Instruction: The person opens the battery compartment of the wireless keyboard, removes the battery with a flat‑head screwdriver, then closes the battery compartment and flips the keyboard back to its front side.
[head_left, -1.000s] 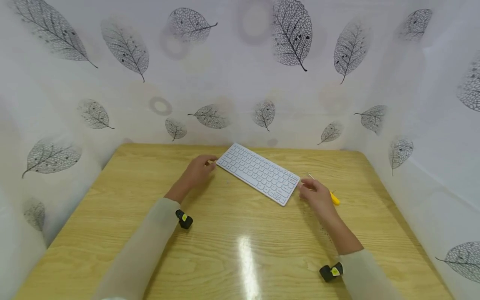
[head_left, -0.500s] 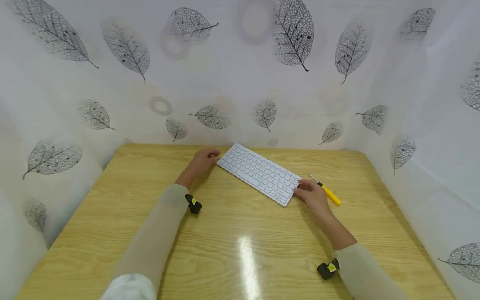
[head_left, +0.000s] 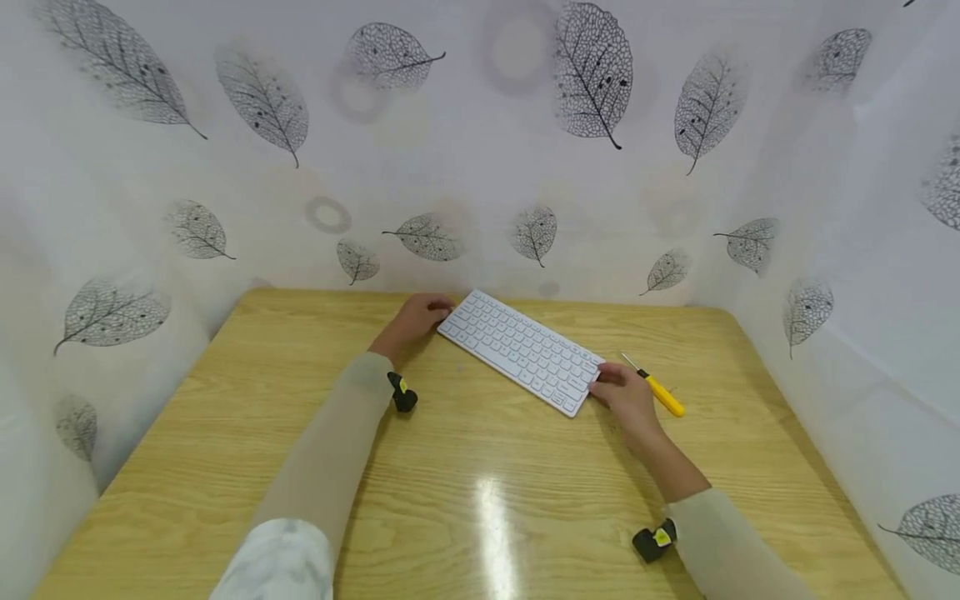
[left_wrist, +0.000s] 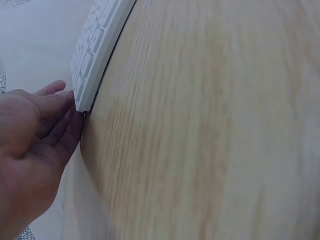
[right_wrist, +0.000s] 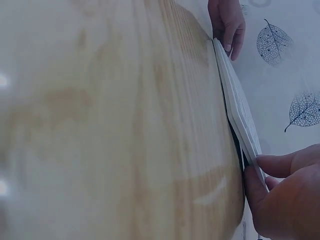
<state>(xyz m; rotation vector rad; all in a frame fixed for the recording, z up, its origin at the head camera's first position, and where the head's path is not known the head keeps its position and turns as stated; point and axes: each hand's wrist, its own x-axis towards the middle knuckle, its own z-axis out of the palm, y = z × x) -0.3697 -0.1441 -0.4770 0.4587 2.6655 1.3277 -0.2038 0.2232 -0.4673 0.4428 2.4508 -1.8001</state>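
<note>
- on the far half of the desk, well beyond its middle: white keyboard, keys up, set aslant, its far left corner close to the back edge, its right end nearer the person.
- desk surface: yellowish wood grain, glossy; far corners rounded. one bright streak of reflected light on the near part, between the two forearms.
- left hand: at the keyboard's left end. left wrist view shows the fingers nearly closed, thumb and fingertips pinching the end edge by one corner.
- right hand: at the right end. fingers nearly closed on the edge, thumb on the upper side, a finger below; narrow dark gap visible there between keyboard and desk.
- screwdriver: yellow handle, dark collar, thin metal shaft; lies flat on the desk just beyond the right hand, shaft aimed toward the far left.
- surroundings: whitish sheet behind the desk and along both sides, printed with black-grey skeleton leaves and pale rings; meets the desk near its back edge. soft folds at right.
- person: beige sleeves, whitish-grey patch low on the left one; a black camera with yellow mark at each wrist.
</note>
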